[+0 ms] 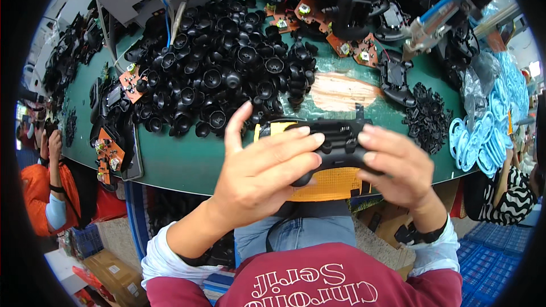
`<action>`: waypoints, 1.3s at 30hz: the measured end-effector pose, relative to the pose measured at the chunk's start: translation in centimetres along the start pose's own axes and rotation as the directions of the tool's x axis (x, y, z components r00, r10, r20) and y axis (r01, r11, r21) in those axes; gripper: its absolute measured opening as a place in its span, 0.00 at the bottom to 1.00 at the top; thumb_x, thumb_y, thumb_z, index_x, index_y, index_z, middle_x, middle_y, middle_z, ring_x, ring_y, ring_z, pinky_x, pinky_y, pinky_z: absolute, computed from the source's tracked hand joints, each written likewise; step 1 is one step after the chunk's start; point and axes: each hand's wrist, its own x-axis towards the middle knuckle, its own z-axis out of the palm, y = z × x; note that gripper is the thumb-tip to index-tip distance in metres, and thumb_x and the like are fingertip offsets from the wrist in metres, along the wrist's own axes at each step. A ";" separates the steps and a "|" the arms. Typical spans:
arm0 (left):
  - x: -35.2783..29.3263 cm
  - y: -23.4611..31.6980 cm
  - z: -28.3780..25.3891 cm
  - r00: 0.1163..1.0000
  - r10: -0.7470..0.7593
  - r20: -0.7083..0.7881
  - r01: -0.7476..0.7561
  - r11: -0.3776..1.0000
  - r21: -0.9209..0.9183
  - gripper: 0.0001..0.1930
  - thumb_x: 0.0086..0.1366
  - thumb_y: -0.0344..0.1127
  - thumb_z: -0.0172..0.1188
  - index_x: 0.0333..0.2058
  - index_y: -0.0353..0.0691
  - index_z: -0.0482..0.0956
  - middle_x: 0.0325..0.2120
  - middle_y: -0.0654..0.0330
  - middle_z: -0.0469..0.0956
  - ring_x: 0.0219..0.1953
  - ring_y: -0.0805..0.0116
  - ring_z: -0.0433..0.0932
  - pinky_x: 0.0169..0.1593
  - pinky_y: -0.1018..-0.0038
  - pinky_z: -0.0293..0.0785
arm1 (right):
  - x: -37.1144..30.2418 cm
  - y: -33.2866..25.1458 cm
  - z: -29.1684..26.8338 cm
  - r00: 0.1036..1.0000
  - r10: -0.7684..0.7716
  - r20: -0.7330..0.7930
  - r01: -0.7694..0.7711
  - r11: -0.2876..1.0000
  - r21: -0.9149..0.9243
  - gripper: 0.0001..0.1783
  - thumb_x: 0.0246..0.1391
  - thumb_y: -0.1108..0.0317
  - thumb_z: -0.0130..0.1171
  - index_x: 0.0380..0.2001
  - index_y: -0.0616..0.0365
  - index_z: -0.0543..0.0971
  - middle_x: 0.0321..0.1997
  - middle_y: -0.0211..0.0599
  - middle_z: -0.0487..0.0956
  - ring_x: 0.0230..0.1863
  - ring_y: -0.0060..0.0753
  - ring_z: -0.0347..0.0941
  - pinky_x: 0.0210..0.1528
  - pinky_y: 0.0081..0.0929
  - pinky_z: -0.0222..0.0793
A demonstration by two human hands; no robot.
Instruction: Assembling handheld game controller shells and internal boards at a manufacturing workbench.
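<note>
Black gamepad [340, 152] clamped between left hand [259, 170], thumb raised, and right hand [402, 166], curled.

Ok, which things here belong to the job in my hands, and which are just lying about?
Likely part of the job:
black game controller, between left hand and right hand
brown circuit boards
black cup-shaped caps

Seemingly just lying about:
light-blue rings
cardboard box

Assembly workshop: green workbench [176, 162] bears a heap of black cup-shaped parts [227, 71] and brown circuit boards [313, 14]; blue crates [483, 264] stand right; person in orange [42, 199] sits left.
</note>
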 end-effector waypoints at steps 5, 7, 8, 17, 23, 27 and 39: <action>-3.7 0.2 1.4 0.970 -0.005 0.244 -0.015 0.997 0.080 0.21 0.47 0.45 0.71 0.41 0.49 0.81 0.52 0.67 0.78 0.60 0.66 0.71 0.66 0.37 0.41 | -4.9 -1.8 -0.4 0.941 0.118 0.318 -0.126 0.992 0.004 0.21 0.44 0.64 0.72 0.42 0.59 0.81 0.50 0.45 0.80 0.54 0.46 0.76 0.58 0.43 0.70; -3.3 1.8 0.6 0.965 -0.026 0.262 -0.012 0.989 0.145 0.25 0.46 0.47 0.71 0.44 0.50 0.81 0.55 0.63 0.75 0.60 0.59 0.69 0.64 0.37 0.45 | -2.6 -1.5 -3.3 0.988 0.088 0.128 -0.077 0.993 -0.088 0.20 0.45 0.64 0.72 0.41 0.61 0.81 0.48 0.47 0.80 0.52 0.47 0.76 0.55 0.41 0.71; -2.4 2.4 0.6 0.970 -0.044 0.239 0.016 0.993 0.117 0.26 0.46 0.45 0.71 0.47 0.51 0.80 0.57 0.59 0.72 0.60 0.55 0.67 0.63 0.38 0.47 | -1.3 -1.2 -4.9 0.987 0.136 -0.087 -0.151 0.965 -0.214 0.20 0.47 0.67 0.70 0.42 0.65 0.78 0.46 0.48 0.79 0.50 0.42 0.76 0.53 0.39 0.71; -0.6 2.3 4.4 0.972 -0.049 0.231 0.001 0.979 0.205 0.31 0.48 0.24 0.59 0.53 0.58 0.77 0.60 0.55 0.67 0.58 0.47 0.66 0.56 0.45 0.61 | 14.6 1.1 -10.4 0.961 0.179 -0.210 -0.024 0.812 0.583 0.27 0.61 0.58 0.56 0.57 0.65 0.67 0.38 0.40 0.78 0.37 0.35 0.77 0.46 0.36 0.74; -1.8 1.4 5.6 0.992 -0.014 0.128 -0.013 0.979 0.206 0.26 0.50 0.28 0.58 0.49 0.59 0.80 0.59 0.57 0.68 0.56 0.49 0.66 0.54 0.47 0.60 | 14.1 -5.8 -2.1 0.971 0.204 0.122 -0.224 0.606 0.763 0.15 0.57 0.77 0.55 0.47 0.70 0.73 0.48 0.39 0.74 0.42 0.30 0.76 0.47 0.30 0.73; -2.1 1.5 5.3 0.993 -0.033 0.113 0.011 0.981 0.191 0.24 0.51 0.29 0.59 0.49 0.57 0.80 0.59 0.57 0.68 0.56 0.49 0.65 0.54 0.47 0.60 | 11.1 -7.2 -5.2 0.968 0.175 0.177 -0.247 0.593 0.766 0.17 0.58 0.75 0.54 0.50 0.67 0.70 0.46 0.39 0.74 0.41 0.31 0.76 0.46 0.31 0.74; -2.1 1.7 5.6 0.993 -0.032 0.116 0.011 0.985 0.175 0.22 0.54 0.33 0.59 0.49 0.55 0.80 0.59 0.57 0.68 0.58 0.48 0.65 0.54 0.45 0.59 | 11.5 -9.1 -5.5 0.963 0.097 0.252 -0.258 0.608 0.751 0.23 0.61 0.72 0.52 0.58 0.60 0.63 0.39 0.37 0.73 0.36 0.33 0.75 0.42 0.34 0.76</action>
